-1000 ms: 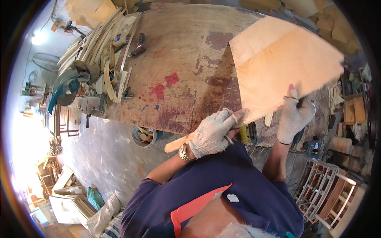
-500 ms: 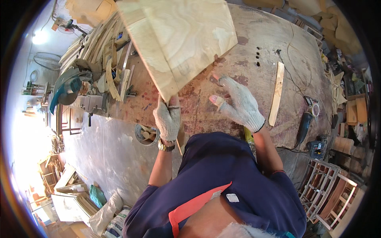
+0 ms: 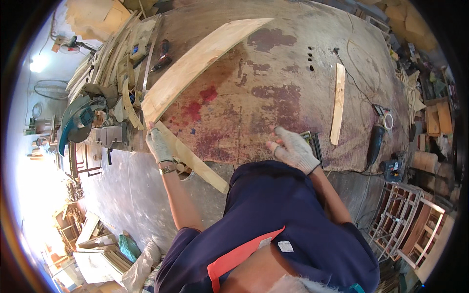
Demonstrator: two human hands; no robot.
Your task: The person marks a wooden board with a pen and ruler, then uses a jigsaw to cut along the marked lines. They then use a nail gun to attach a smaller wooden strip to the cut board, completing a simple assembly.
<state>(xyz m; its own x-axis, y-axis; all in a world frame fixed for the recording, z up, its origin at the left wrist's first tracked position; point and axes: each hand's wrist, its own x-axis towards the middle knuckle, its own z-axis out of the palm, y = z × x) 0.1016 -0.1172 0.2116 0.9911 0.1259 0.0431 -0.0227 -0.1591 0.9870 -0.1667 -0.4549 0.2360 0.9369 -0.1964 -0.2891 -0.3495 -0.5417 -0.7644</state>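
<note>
In my gloved left hand, the fingers are closed on the near left corner of a pale plywood board. The board slants from that hand toward the far middle of the worktable. Beside the same hand, a narrow wooden strip runs past the table's near edge; whether the hand touches it I cannot tell. My gloved right hand hovers by the near edge, its thumb and forefinger apart and nothing visible between them. A dark object with yellow-green markings is partly hidden behind it.
Another wooden strip lies on the right of the table, near a corded blue-black power tool. A cordless drill rests at the far left. A circular saw stands left, beside stacked wood.
The plywood board has swung left and tilted, showing narrower now. My left hand moved left with it; my right hand came slightly nearer. The near wooden strip and the drill have come into view.
</note>
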